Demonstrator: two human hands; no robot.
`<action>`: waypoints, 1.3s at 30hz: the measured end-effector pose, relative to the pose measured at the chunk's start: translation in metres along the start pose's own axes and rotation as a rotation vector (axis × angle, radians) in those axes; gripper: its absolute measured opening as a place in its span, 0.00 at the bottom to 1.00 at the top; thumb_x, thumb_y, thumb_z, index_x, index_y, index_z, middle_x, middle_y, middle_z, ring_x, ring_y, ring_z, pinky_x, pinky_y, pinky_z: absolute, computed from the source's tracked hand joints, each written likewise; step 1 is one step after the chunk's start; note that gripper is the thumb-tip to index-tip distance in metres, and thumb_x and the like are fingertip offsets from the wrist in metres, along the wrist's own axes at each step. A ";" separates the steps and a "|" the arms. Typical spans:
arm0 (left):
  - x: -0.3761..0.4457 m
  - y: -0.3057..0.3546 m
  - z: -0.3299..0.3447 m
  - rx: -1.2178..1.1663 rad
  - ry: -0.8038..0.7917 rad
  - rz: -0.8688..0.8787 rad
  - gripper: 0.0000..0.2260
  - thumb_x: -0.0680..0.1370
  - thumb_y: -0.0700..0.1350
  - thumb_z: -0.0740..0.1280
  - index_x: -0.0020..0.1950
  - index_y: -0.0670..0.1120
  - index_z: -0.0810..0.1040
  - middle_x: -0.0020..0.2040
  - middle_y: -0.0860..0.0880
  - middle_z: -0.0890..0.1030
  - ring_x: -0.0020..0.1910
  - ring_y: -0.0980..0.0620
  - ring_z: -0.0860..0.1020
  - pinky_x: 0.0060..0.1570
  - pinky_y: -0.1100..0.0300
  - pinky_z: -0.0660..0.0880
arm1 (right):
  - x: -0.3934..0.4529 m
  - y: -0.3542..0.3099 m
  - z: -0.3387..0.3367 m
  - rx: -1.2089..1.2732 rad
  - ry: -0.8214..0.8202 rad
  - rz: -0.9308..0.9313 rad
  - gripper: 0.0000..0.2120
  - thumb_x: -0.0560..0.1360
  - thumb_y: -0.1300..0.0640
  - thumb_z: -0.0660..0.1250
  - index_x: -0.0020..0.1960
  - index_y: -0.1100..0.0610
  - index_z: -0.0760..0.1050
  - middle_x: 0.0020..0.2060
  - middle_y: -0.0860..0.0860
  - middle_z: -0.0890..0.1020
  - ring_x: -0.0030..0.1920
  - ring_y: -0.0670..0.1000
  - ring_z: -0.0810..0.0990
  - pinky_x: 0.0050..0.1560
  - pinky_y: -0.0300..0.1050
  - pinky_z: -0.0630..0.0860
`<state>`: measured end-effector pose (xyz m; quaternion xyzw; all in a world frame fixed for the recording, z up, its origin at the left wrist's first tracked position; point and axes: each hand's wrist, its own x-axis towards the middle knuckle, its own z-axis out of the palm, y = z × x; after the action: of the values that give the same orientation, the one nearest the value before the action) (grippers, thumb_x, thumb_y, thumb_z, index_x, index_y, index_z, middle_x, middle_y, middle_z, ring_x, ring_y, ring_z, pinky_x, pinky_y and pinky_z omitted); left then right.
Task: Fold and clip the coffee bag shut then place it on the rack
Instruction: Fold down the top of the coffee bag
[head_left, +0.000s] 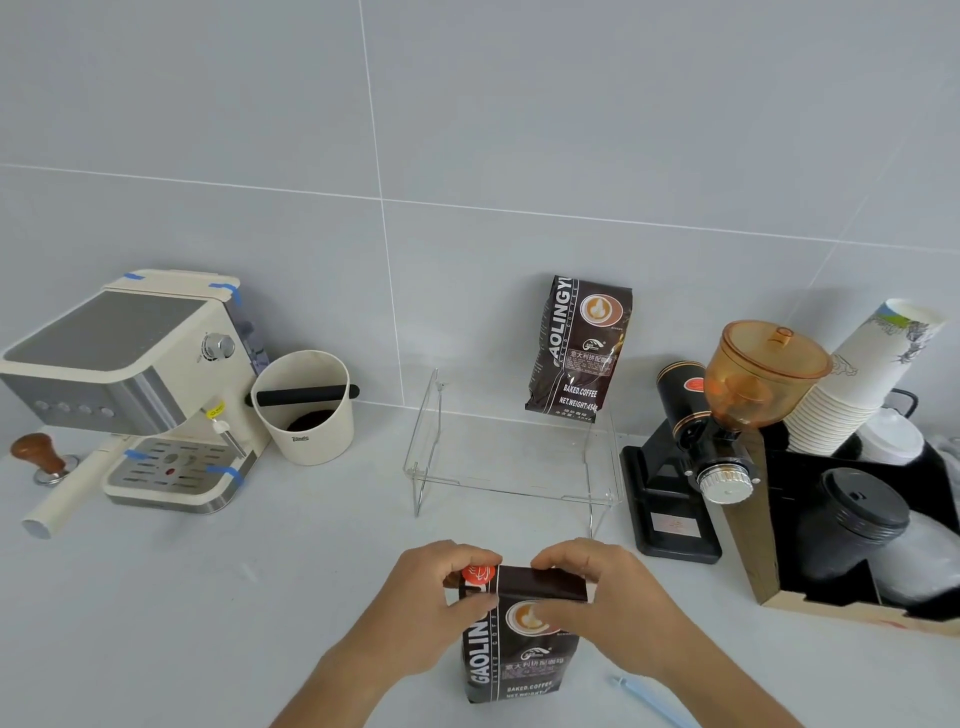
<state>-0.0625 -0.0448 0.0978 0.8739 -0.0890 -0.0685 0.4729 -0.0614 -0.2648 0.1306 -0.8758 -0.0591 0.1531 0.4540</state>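
With the coffee bag (519, 639) upright on the worktop (260, 597) at 6 o'clock, left hand (431, 603) and right hand (597, 587) pinching its folded top, I'd crease flat before fetching the blue clip (649, 699) at 5 o'clock.

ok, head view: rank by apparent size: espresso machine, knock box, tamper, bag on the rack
1. espresso machine
2. knock box and bag on the rack: look about alike, so no ranking between them
3. tamper

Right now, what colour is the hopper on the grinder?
Translucent amber-orange hopper, atop the black grinder; seen in the head view.
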 end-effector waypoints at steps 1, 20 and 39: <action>0.000 -0.001 0.001 0.005 -0.010 0.000 0.14 0.73 0.46 0.74 0.57 0.57 0.82 0.49 0.58 0.82 0.49 0.63 0.80 0.54 0.69 0.76 | 0.000 0.002 -0.001 -0.080 0.001 -0.023 0.13 0.67 0.55 0.77 0.46 0.40 0.81 0.45 0.42 0.84 0.50 0.39 0.80 0.53 0.34 0.75; -0.001 -0.004 -0.007 0.002 -0.094 0.113 0.08 0.78 0.45 0.68 0.51 0.58 0.81 0.47 0.64 0.85 0.48 0.63 0.83 0.47 0.72 0.76 | -0.005 0.025 -0.007 -0.196 0.133 -0.246 0.08 0.74 0.61 0.73 0.48 0.49 0.85 0.39 0.25 0.82 0.38 0.35 0.82 0.34 0.23 0.69; -0.009 -0.011 0.002 -0.018 0.012 0.118 0.09 0.76 0.40 0.70 0.45 0.56 0.82 0.44 0.63 0.85 0.44 0.62 0.84 0.46 0.72 0.76 | -0.037 0.159 -0.024 -0.255 0.193 0.350 0.09 0.75 0.57 0.70 0.54 0.50 0.83 0.50 0.44 0.84 0.43 0.42 0.81 0.51 0.39 0.77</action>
<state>-0.0708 -0.0387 0.0875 0.8633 -0.1371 -0.0361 0.4843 -0.0946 -0.3848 0.0219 -0.9335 0.1186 0.1366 0.3096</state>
